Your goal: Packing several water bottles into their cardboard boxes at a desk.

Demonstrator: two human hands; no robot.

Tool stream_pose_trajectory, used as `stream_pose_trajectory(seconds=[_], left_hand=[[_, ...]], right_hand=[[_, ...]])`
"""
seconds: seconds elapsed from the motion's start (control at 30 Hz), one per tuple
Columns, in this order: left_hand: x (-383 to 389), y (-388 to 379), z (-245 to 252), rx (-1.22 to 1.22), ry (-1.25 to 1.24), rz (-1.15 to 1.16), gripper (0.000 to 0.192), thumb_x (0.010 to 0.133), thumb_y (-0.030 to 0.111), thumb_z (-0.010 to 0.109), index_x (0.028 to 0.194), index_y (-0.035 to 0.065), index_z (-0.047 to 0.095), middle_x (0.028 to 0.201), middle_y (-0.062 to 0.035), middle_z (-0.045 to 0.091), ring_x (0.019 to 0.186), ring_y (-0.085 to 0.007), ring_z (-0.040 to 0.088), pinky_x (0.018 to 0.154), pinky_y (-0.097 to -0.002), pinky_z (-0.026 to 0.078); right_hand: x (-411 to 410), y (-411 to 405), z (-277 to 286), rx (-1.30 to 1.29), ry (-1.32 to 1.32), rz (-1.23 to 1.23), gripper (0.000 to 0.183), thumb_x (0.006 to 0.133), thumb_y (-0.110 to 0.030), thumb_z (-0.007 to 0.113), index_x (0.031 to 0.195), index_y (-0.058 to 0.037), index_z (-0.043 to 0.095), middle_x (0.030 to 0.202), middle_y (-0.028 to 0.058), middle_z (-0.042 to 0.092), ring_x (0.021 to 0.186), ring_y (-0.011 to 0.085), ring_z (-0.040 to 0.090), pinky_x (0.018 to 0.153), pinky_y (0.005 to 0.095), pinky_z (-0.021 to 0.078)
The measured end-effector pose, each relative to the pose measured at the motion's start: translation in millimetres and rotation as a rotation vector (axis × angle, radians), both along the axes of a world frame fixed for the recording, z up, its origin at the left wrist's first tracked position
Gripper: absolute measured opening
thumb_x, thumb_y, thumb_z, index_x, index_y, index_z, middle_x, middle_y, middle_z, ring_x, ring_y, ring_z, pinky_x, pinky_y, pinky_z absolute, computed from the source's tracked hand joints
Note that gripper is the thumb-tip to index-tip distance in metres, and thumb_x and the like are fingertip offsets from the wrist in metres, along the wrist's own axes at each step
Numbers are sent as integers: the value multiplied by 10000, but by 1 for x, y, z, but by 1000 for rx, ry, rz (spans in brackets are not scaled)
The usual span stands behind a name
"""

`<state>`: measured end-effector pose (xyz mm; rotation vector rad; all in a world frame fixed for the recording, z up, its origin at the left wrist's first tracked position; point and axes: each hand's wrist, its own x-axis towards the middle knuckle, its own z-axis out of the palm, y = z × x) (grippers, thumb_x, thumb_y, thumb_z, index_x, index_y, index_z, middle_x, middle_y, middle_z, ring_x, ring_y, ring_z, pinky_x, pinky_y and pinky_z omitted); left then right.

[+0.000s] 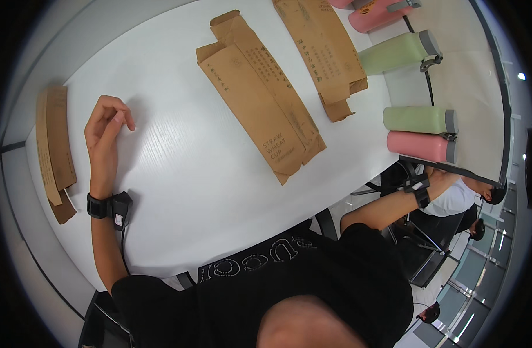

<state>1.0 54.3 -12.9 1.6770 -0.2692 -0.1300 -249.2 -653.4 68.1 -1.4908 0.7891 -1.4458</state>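
My left hand is over the left part of the white table, its fingers loosely bent and nothing in it. A strap and a small black device sit on that wrist. My right arm reaches out to the right past the table edge. The right hand shows only in part by the partition's lower edge, so its fingers and anything in them are hidden. A flattened brown cardboard box with printing lies at the middle of the table. Another flattened cardboard box lies beyond it, near the bottles.
A cardboard box lies at the far left. Along the right side are a green bottle, another green bottle, a pink bottle and a further pink bottle. A partition borders the table; people and chairs are beyond.
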Motion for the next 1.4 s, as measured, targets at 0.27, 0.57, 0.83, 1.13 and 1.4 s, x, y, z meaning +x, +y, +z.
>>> stream_pose_trajectory(seconds=[0.27, 0.57, 0.83, 1.13, 1.4], left_hand=[[0, 2, -4, 5, -10, -18, 89, 1000, 105, 540, 947, 56, 592, 838, -17, 538, 782, -124, 520, 772, -280, 412], [7, -1, -7, -43, -74, -55, 80, 1003, 107, 585, 994, 33, 614, 874, -29, 597, 804, -127, 554, 801, -275, 448], [8, -21, -11, 29, -24, -20, 160, 1011, 148, 573, 1130, 56, 625, 1068, -54, 686, 938, -114, 610, 858, -259, 477], [-15, -85, 19, -317, 248, -65, 796, 1015, 361, 662, 1570, 84, 161, 1435, -188, 510, 1340, -241, 504, 1079, -374, 461], [-20, -83, 42, -331, 43, -3, 1118, 878, 318, 829, 1580, 72, -5, 1392, -211, 528, 1316, -286, 530, 1099, -413, 434]], right_hand=[[78, 173, 63, -845, -221, -412, 273, 856, -47, 690, 1066, 72, 562, 1057, 171, 602, 997, 252, 623, 880, 363, 533], [176, 318, 28, -660, 466, 800, 170, 959, -114, 668, 1118, -54, 668, 1009, 64, 664, 904, 139, 633, 826, 274, 505], [183, 377, -11, -889, 1141, 1182, 1177, 772, -425, 830, 1631, -80, 102, 1210, 332, 564, 1105, 441, 577, 938, 488, 502], [215, 393, 2, -146, 757, 1646, 850, 880, -90, 665, 1563, -88, 159, 1199, 202, 644, 1030, 289, 644, 992, 393, 484], [227, 429, -31, -52, 347, 1818, 843, 943, -222, 723, 1577, -157, 171, 1382, 230, 494, 1297, 320, 515, 1021, 457, 478]])
